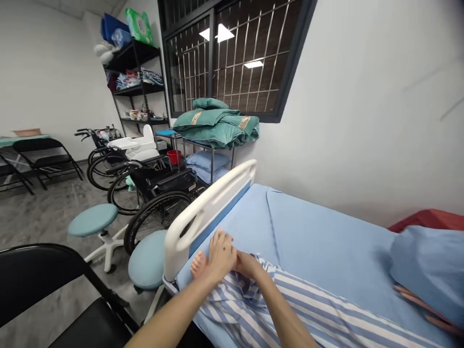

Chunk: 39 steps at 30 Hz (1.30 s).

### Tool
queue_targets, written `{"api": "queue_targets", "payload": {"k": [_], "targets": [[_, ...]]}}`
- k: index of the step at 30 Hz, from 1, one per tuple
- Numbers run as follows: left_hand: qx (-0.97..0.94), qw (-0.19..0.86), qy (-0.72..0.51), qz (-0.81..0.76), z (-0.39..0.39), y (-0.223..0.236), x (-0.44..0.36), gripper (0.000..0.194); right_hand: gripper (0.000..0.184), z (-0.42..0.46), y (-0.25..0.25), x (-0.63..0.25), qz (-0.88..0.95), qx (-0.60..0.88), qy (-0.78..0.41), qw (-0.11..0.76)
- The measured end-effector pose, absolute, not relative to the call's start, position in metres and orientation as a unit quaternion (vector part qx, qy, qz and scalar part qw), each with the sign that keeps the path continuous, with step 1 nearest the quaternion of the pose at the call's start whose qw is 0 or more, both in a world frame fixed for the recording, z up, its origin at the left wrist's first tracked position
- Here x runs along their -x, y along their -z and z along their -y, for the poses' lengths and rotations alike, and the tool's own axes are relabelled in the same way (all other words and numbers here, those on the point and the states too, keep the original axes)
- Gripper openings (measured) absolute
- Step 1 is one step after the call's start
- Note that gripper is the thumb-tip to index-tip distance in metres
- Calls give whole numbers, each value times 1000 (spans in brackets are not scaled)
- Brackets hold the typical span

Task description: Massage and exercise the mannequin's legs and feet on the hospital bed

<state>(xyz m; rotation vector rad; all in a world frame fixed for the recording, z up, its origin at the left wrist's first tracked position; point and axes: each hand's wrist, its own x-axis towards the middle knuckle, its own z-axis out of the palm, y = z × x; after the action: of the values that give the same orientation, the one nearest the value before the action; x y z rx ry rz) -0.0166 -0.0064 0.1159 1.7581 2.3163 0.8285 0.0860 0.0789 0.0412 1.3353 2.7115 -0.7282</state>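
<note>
Head view: two hands were at the bed, a left hand [219, 256] and a right hand [247, 265], both close around one bare foot [198, 266]. The foot lay just beside the white bed end [203, 212], its toes pointing toward it. The left hand curved over the top of the foot, narrowly closed on it. The right hand pressed in at the foot's far side, its fingers hidden behind the left hand, so its grip could not be told. The foot belonged to a leg in blue-and-white striped trousers [239, 304] lying on a blue bed sheet [308, 227], with one blue pillow [429, 270] at the far right.

Beyond the bed end stood two teal round stools [93, 220], two black wheelchairs [174, 183] and three black folding chairs [61, 285]. One metal cart [212, 166] held green folded bedding [217, 128] on top and blue folded bedding [206, 162] on its lower shelf. One red bucket [174, 157] stood beside the cart. One black shelf rack [133, 58] held folded clothes [139, 79] on a middle shelf, small items on the lowest shelf and packages on top.
</note>
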Motion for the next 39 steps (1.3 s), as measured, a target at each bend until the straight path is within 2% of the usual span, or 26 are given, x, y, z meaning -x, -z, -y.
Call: {"api": "queue_targets", "payload": {"k": [3,5,7,11,15,27,29,31,34,36,39], "targets": [[-621,-15,-153,-769,-18,-123,45,33,34,-80,-33,-79,-860,-462,212,52],[-643,-9,-63,-763,-37,-121,55,32,38,-82,-29,-74,-854,-474,202,73],[-658,25,-25,-752,-55,-115,59,30,44,-86,-26,-70,-846,-485,201,91],[-674,52,19,-737,-82,-102,57,24,57,-96,-16,-62,-836,-495,210,107],[-673,61,52,-736,-97,-93,53,18,61,-100,-9,-60,-837,-491,216,106],[-707,17,24,-707,-86,-95,54,22,48,-69,-25,-68,-860,-490,143,13],[-712,-1,12,-702,-77,-101,50,20,43,-60,-29,-65,-853,-507,124,-7],[-716,-27,-24,-698,-63,-110,46,21,37,-48,-35,-59,-852,-507,116,-66],[-704,-46,-174,-687,-32,-122,42,24,39,-24,-50,-47,-848,-461,146,-215],[-675,-42,-305,-671,-3,-126,41,25,42,-6,-59,-39,-836,-432,185,-284],[-590,-37,-433,-681,49,-116,39,21,36,20,-65,-31,-849,-376,245,-281]]}}
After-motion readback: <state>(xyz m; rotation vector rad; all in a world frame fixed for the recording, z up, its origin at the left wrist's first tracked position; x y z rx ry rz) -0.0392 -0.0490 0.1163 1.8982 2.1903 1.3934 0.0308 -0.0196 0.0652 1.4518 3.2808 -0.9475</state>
